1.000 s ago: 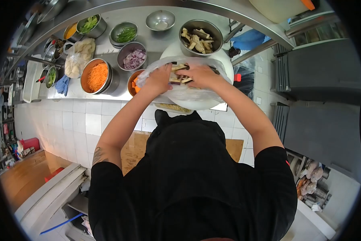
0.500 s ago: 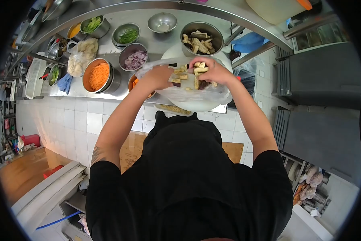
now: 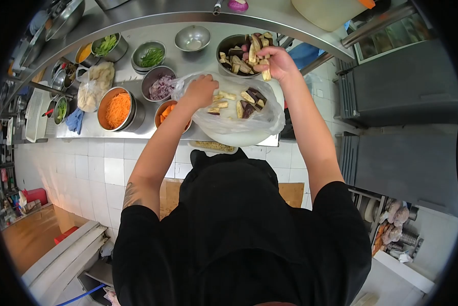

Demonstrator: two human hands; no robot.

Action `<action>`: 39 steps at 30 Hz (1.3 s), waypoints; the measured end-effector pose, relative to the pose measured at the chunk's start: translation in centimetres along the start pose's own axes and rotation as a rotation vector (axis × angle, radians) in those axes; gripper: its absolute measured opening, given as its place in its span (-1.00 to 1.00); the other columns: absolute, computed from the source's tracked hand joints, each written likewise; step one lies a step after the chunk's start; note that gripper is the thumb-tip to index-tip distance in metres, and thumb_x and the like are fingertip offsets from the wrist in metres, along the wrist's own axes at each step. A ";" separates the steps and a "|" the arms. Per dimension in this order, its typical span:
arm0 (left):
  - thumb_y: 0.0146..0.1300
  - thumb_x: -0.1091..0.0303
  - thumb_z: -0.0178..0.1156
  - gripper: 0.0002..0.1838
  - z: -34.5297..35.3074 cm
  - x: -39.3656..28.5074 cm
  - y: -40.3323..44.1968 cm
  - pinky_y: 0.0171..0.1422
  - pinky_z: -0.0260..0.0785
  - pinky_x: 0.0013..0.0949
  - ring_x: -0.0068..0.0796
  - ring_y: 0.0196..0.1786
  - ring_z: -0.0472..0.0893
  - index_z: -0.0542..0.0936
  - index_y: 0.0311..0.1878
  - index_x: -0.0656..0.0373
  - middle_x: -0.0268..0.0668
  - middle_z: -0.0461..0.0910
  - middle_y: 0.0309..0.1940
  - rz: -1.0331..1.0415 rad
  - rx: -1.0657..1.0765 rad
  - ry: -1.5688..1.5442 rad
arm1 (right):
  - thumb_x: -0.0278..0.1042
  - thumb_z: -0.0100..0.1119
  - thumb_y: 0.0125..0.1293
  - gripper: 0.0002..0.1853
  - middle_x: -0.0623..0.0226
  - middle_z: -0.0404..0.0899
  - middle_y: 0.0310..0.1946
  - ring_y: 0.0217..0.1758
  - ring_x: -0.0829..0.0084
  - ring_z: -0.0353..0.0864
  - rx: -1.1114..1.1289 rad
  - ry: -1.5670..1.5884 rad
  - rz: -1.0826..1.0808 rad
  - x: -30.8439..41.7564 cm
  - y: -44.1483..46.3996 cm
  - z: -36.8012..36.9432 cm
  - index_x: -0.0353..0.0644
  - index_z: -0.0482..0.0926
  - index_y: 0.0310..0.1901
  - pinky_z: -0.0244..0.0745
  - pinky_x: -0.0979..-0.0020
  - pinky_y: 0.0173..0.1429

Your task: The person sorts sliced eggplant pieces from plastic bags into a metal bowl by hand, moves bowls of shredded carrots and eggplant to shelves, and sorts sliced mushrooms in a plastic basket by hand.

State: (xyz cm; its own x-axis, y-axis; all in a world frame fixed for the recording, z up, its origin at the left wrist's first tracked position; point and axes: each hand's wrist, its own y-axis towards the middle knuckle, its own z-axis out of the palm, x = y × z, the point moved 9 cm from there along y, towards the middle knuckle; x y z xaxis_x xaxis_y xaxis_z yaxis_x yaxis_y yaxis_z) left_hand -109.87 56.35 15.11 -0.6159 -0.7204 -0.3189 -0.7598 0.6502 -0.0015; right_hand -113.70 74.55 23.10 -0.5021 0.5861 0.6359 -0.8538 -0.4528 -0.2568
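My right hand (image 3: 279,63) is closed around several eggplant pieces (image 3: 254,45) over the right side of a steel bowl (image 3: 220,60), which has more cut eggplant in it. My left hand (image 3: 202,92) grips the left side of an opened clear plastic bag (image 3: 269,120). Several eggplant strips (image 3: 249,103) lie on the bag's inside. Under the bag is a round white board (image 3: 276,92).
Left of the bag stand bowls of chopped red onion (image 3: 161,86), orange pieces (image 3: 166,113), shredded carrot (image 3: 118,110) and green slices (image 3: 151,57). An empty steel bowl (image 3: 192,39) sits further back. A metal shelf edge (image 3: 269,24) crosses above the counter.
My right hand has lifted eggplant pieces out of the bag and moved up and right to the steel bowl. My left hand has stayed at the bag's left side.
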 end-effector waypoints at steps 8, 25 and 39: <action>0.10 0.43 0.45 -0.60 0.9 2.9 0.7 0.17 0.49 -0.09 -0.09 0.07 0.64 0.64 0.04 -0.02 -0.20 0.63 -0.05 -0.008 0.038 -0.170 | -0.61 0.11 0.27 -0.65 -0.03 0.66 -0.02 -0.05 0.16 0.67 -0.100 0.008 0.001 1.6 2.4 -1.1 -0.38 0.49 0.10 0.26 0.51 -0.60; 0.26 0.43 0.36 -0.52 0.9 2.0 0.0 0.22 0.46 -0.01 0.00 0.13 0.63 0.52 0.25 0.08 -0.10 0.66 0.03 -0.002 0.020 -0.064 | -0.57 0.12 0.29 -0.58 -0.04 0.62 0.09 0.08 0.17 0.63 0.051 -0.015 -0.091 3.1 3.7 -0.5 -0.44 0.49 0.19 0.31 0.51 -0.52; 0.50 0.24 0.25 -0.75 -5.4 -1.9 6.1 -0.10 0.53 -0.45 -0.55 -0.22 0.65 0.58 -0.01 0.27 -0.35 0.67 -0.22 -0.304 -0.157 -1.682 | -0.55 0.04 0.27 -0.54 -0.14 0.52 0.17 0.12 0.00 0.62 0.340 0.294 -0.102 0.0 2.9 1.6 -0.34 0.43 0.24 0.32 0.44 -0.53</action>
State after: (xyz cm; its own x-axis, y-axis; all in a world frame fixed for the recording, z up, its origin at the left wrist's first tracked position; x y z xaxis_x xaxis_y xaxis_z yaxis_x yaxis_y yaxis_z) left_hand -114.44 60.35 20.81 0.3448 0.2888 -0.8932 -0.8738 0.4463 -0.1930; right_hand -115.99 72.12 23.54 -0.4778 0.7827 0.3989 -0.8318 -0.5492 0.0812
